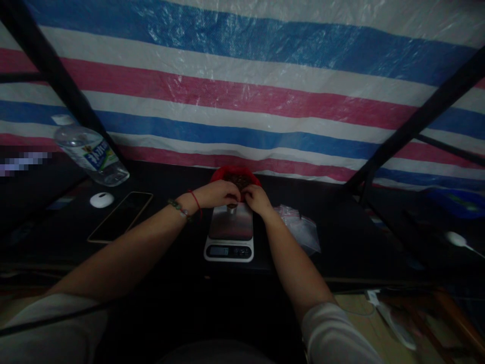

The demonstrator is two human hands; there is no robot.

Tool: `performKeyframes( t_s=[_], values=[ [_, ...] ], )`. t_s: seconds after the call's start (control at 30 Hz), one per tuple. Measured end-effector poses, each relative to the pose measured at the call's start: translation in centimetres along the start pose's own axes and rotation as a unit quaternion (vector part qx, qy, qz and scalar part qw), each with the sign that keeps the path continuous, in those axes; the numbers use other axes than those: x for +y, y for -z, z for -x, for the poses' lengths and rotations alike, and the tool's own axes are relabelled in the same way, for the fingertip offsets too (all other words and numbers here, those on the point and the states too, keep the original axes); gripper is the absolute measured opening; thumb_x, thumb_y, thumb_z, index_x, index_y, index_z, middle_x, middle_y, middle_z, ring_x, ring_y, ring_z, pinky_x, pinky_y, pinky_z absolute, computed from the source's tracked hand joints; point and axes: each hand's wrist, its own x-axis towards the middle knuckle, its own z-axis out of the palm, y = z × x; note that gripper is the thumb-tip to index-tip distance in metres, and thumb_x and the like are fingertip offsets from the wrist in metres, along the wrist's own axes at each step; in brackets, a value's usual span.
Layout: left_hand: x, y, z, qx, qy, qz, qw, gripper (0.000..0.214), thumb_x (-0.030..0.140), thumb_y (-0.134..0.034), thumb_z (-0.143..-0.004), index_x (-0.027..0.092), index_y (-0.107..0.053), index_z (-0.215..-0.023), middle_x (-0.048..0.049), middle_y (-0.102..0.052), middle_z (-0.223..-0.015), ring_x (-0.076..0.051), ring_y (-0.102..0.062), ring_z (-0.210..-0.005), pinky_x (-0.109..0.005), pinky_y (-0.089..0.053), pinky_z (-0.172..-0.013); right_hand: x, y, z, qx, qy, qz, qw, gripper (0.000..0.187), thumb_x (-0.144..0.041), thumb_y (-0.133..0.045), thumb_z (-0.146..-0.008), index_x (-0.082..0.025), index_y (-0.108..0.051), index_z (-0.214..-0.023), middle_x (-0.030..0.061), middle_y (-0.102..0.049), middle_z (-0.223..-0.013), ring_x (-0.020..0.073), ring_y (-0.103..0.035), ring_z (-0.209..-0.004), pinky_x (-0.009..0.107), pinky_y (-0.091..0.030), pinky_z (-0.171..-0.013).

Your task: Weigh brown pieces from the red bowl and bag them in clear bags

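A digital scale (231, 230) is sitting on the tabletop (356, 237), plastic bags (301, 230) lying to its right. A small silvery cup (232, 209) is standing at the scale's far end; the left hand (222, 194) and right hand (258, 199) are curling their fingers there, though in this dimness I cannot tell whether either grip is pinching anything. Just beyond the scale, a red bowl (217, 175) is resting.

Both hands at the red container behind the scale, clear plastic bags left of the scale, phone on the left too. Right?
One error: the clear plastic bags lie right of the scale, per the head view. The left hand, right hand, red container and phone are as you say.
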Motion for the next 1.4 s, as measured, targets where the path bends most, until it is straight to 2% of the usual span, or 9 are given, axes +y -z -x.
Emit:
performKeyframes(
  t_s=[0.47, 0.6, 0.73, 0.83, 0.93, 1.03, 1.17, 1.27, 1.4],
  values=[
    [0.0, -0.8, 0.1, -0.01, 0.006, -0.015, 1.0, 0.022, 0.02, -0.054, -0.082, 0.025, -0.071, -0.094, 0.0006, -0.072, -0.093, -0.014, -0.062, -0.086, -0.022, -0.041, -0.079, -0.1, 0.0, 0.0, 0.0, -0.016, 0.007, 1.0, 0.031, -0.007, -0.046, -0.077, -0.016, -0.071, -0.093, 0.0077, -0.069, -0.097, 0.0192, -0.059, -0.096, 0.031, -0.043, -0.092],
    [0.1, -0.5, 0.3, 0.013, 0.017, 0.012, 1.0, 0.027, 0.02, -0.049, -0.085, 0.024, -0.071, -0.1, 0.0007, -0.072, -0.093, -0.013, -0.063, -0.086, -0.022, -0.043, -0.08, -0.1, 0.1, -0.1, 0.001, -0.012, 0.008, 1.0, 0.031, -0.007, -0.046, -0.076, -0.015, -0.071, -0.093, 0.0076, -0.069, -0.096, 0.0191, -0.06, -0.095, 0.031, -0.043, -0.092],
    [-0.8, 0.0, 0.6, 0.04, 0.05, 0.017, 0.998, 0.031, 0.019, -0.046, -0.085, 0.022, -0.069, -0.106, 0.0006, -0.071, -0.098, -0.012, -0.064, -0.086, -0.02, -0.044, -0.081, -0.1, 0.2, -0.1, 0.011, -0.008, 0.005, 1.0, 0.032, -0.006, -0.046, -0.076, -0.016, -0.071, -0.093, 0.0072, -0.069, -0.098, 0.0191, -0.06, -0.097, 0.031, -0.043, -0.093],
    [-2.4, 0.0, 0.5, 0.088, 0.118, -0.028, 0.989, 0.033, 0.021, -0.044, -0.085, 0.021, -0.067, -0.109, -0.0001, -0.07, -0.105, -0.015, -0.062, -0.093, -0.023, -0.044, -0.087, 0.0, 0.3, -0.2, 0.018, -0.016, 0.008, 1.0, 0.031, -0.006, -0.047, -0.076, -0.016, -0.07, -0.094, 0.0075, -0.069, -0.099, 0.0195, -0.06, -0.099, 0.033, -0.043, -0.095],
    [-4.2, -0.6, -0.4, 0.106, 0.16, -0.069, 0.979, 0.035, 0.02, -0.043, -0.083, 0.02, -0.068, -0.108, -0.002, -0.069, -0.107, -0.017, -0.062, -0.097, -0.025, -0.044, -0.09, 0.0, 0.2, -0.1, 0.024, -0.018, 0.01, 1.0, 0.03, -0.007, -0.047, -0.077, -0.015, -0.07, -0.094, 0.0085, -0.068, -0.1, 0.0198, -0.059, -0.1, 0.034, -0.042, -0.096],
    [-5.9, -1.6, -1.9, 0.063, 0.141, -0.104, 0.983, 0.031, 0.019, -0.046, -0.081, 0.018, -0.07, -0.101, -0.0056, -0.07, -0.102, -0.018, -0.062, -0.094, -0.026, -0.044, -0.09, 0.0, 0.2, -0.1, 0.02, -0.021, 0.01, 1.0, 0.03, -0.007, -0.047, -0.077, -0.016, -0.07, -0.095, 0.0079, -0.068, -0.101, 0.0198, -0.059, -0.1, 0.034, -0.042, -0.097],
    [-7.8, -3.0, -4.1, 0.057, 0.156, -0.132, 0.977, 0.036, 0.034, -0.053, -0.081, 0.015, -0.066, -0.109, -0.0123, -0.063, -0.115, -0.022, -0.058, -0.104, -0.03, -0.041, -0.095, -0.1, 0.1, -0.1, 0.007, -0.013, 0.012, 1.0, 0.029, -0.008, -0.048, -0.077, -0.017, -0.07, -0.094, 0.0076, -0.068, -0.099, 0.0198, -0.059, -0.099, 0.034, -0.043, -0.095],
    [-8.6, -3.5, -5.5, 0.034, 0.175, -0.151, 0.972, 0.046, 0.039, -0.056, -0.079, 0.013, -0.061, -0.117, -0.0153, -0.061, -0.118, -0.025, -0.057, -0.106, -0.031, -0.042, -0.093, -0.2, 0.1, -0.1, 0.006, -0.011, 0.021, 1.0, 0.028, -0.009, -0.047, -0.079, -0.016, -0.07, -0.094, 0.0078, -0.068, -0.097, 0.02, -0.059, -0.098, 0.034, -0.043, -0.095],
    [-8.6, -3.1, -6.9, 0.012, 0.17, -0.145, 0.975, 0.039, 0.039, -0.059, -0.076, 0.015, -0.066, -0.105, -0.0127, -0.068, -0.104, -0.023, -0.062, -0.094, -0.027, -0.044, -0.083, -0.4, 0.3, -0.1, 0.006, -0.003, 0.021, 1.0, 0.028, -0.01, -0.047, -0.08, -0.016, -0.069, -0.095, 0.0077, -0.067, -0.099, 0.0197, -0.058, -0.099, 0.033, -0.041, -0.095]
  ],
)
